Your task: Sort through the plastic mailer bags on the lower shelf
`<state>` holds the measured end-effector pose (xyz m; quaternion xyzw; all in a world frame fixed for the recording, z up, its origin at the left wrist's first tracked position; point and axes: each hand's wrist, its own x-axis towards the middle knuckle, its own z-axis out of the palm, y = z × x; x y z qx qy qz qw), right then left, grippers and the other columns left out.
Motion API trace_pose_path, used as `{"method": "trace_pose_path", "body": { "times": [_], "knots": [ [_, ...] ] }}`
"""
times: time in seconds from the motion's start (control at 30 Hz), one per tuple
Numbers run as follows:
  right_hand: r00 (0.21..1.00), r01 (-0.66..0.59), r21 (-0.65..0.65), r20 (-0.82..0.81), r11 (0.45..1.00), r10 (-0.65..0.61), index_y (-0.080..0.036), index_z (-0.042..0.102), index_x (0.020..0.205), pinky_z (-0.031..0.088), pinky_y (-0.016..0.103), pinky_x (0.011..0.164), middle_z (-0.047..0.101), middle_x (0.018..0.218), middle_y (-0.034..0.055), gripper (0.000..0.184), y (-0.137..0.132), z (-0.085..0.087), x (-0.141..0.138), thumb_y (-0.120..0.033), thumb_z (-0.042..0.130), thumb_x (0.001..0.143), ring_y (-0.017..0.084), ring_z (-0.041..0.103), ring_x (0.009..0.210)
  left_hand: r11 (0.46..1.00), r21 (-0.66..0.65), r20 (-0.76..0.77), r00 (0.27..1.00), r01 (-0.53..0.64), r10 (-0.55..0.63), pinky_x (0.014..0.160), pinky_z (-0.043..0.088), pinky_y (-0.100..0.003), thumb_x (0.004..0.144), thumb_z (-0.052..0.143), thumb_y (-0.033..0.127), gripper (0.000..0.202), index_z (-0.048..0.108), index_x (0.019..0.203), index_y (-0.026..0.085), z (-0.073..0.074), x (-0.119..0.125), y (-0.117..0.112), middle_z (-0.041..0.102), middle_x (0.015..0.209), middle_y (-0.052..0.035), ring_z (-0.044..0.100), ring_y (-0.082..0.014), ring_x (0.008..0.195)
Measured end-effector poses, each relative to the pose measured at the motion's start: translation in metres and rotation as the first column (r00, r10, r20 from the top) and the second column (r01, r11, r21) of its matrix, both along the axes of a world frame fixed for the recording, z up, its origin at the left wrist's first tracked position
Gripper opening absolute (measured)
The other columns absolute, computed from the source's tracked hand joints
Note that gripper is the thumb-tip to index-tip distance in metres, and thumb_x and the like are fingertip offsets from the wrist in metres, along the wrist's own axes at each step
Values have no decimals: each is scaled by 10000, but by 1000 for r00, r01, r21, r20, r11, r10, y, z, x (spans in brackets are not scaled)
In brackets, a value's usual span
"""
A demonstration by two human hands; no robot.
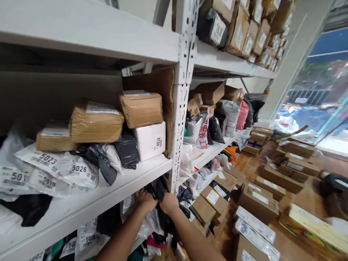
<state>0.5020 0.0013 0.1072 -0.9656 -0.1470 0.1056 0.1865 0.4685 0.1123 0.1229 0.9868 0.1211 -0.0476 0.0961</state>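
Note:
Both my arms reach under the white metal shelf (pixel 112 190) into the shelf space below it. My left hand (pixel 145 201) and my right hand (pixel 168 202) are closed on a black plastic parcel bag (pixel 158 189) that sits against the shelf upright (pixel 177 118). The fingers of both hands curl into the bag's folds. Around the bag lie other grey, white and black mailer bags with printed labels.
The shelf above carries brown taped boxes (pixel 96 122), a white box (pixel 150 140) and numbered mailer bags (pixel 42 167). More parcels fill the bays to the right. Cardboard boxes (pixel 258 200) cover the floor. A glass front (pixel 323 100) stands at far right.

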Motion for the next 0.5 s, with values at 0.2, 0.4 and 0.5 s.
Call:
{"method": "trace_pose_path", "body": {
  "times": [0.2,0.4,0.5],
  "knots": [
    [997,43,25,62,999,-44,-96,484,1339,546,391,831,714,1069,197,487,-3,9,-10,-204,467,865,298,685,1003,982,-135,88,989,129,-118,1058,265,-498,846,443,222,271,711,851,180,-8,-2,25,704,1078,-102,521,-300,1172],
    [999,13,-21,48,1000,-11,-178,720,1021,559,367,759,734,1005,194,338,7,16,0,-128,435,845,289,710,932,938,-324,203,977,126,-61,844,442,-276,866,315,157,325,639,886,158,13,2,24,691,1015,-57,603,-175,956],
    [1000,5,-86,29,996,-2,-168,742,927,562,344,717,735,992,200,345,8,3,0,-74,426,825,283,716,906,910,-372,133,981,183,-143,878,435,-307,762,547,179,169,594,599,177,20,2,22,696,811,-26,606,-209,912]
  ]
}}
